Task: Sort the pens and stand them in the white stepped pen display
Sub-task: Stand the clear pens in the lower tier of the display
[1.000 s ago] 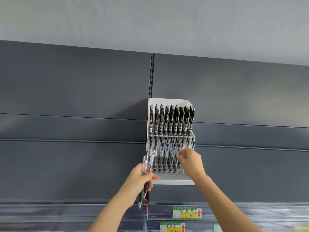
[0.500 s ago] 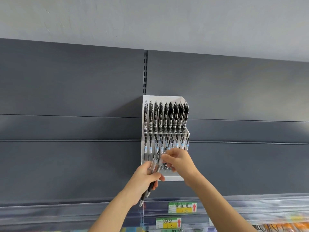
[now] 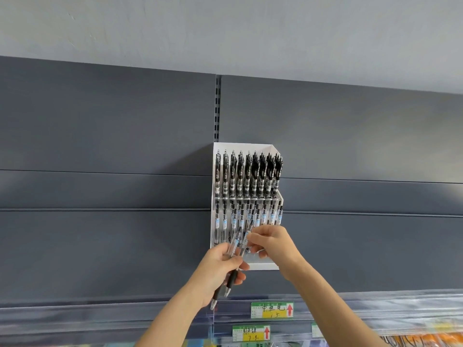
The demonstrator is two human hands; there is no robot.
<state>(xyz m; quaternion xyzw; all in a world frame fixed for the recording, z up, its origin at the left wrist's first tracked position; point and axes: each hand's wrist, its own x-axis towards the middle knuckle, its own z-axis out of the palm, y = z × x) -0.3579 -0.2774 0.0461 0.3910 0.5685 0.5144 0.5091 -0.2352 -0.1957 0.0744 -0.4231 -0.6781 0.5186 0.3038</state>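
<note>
Filling looks nearly done: the white stepped pen display [image 3: 265, 266] holds two packed rows; the left hand [image 3: 218, 269] grips a few pens [image 3: 233, 278], and the right hand [image 3: 274, 242] pinches one of them.

Back rows crowded with pens [image 3: 248, 176]; display [image 3: 263, 266] front step free.

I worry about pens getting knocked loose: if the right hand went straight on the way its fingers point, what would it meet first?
The right hand points left at the bunch of pens gripped by the left hand, and seems to pinch one. Those come first; depth is unclear.
</note>
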